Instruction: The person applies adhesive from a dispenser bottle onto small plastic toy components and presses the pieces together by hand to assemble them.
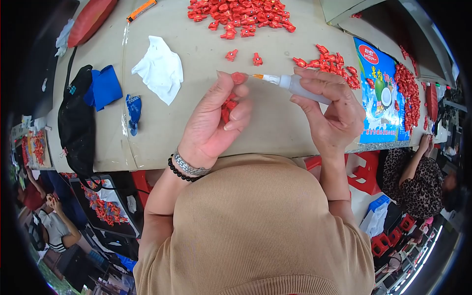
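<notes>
Between the thumb and fingertips of my left hand (216, 110) is a small red plastic piece (239, 77). More red pieces (227, 109) lie in the curled fingers and palm of that hand. My right hand (334, 105) grips a translucent squeeze bottle (302, 88) with a white neck and a thin orange-based needle tip (257, 76). The tip points left, very close to the held piece; I cannot tell whether it touches. Just beyond my hands, two single red pieces (257, 59) lie apart on the table (275, 128).
A large heap of red pieces (241, 14) covers the far middle, and a smaller pile (332, 61) lies right. Beside it is a blue printed sheet (381, 93) with more pieces. On the left are a white cloth (160, 69), blue scraps (105, 87) and a black bag (76, 120). Other people sit nearby.
</notes>
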Motion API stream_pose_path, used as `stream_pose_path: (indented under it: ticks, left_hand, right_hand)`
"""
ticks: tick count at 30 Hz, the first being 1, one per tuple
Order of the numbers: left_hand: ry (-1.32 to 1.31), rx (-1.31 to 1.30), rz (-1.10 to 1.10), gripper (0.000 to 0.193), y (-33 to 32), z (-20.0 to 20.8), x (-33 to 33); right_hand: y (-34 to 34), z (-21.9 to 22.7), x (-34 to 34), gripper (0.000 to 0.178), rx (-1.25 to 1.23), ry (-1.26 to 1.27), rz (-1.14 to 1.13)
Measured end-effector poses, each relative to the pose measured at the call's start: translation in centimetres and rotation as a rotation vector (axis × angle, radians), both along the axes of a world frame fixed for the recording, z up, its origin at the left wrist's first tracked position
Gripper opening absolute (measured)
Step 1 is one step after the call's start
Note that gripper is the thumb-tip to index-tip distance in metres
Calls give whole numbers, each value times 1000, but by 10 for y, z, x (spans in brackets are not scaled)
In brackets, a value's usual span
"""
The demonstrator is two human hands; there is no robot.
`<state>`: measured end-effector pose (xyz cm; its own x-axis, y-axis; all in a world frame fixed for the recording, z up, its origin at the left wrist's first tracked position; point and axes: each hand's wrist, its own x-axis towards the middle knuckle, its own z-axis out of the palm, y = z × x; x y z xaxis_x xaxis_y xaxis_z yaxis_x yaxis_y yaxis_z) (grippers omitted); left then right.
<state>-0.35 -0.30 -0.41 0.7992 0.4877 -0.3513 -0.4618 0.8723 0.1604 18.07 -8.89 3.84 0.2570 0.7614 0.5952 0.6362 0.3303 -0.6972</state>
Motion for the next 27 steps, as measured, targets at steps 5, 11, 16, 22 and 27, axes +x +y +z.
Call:
stream_pose_path:
  ticks: [5,11,16,22,27]
  left_hand:
    - [21,2,-8,34,0,2,1]
    - [4,26,-31,37,-1,0,1]
    - [20,29,-33,37,-1,1,1]
    - [11,32,-33,35,0,0,1]
    - [59,70,13,29,1,1,0]
  right_hand:
    - [0,0,1,27,-21,-115,18]
    - [3,0,-3,26,-20,-117,3]
    - [4,0,-3,25,-18,-164,-8]
    - [5,-1,-3,25,-32,-170,-19]
    - [2,2,-2,25,-40,-166,-19]
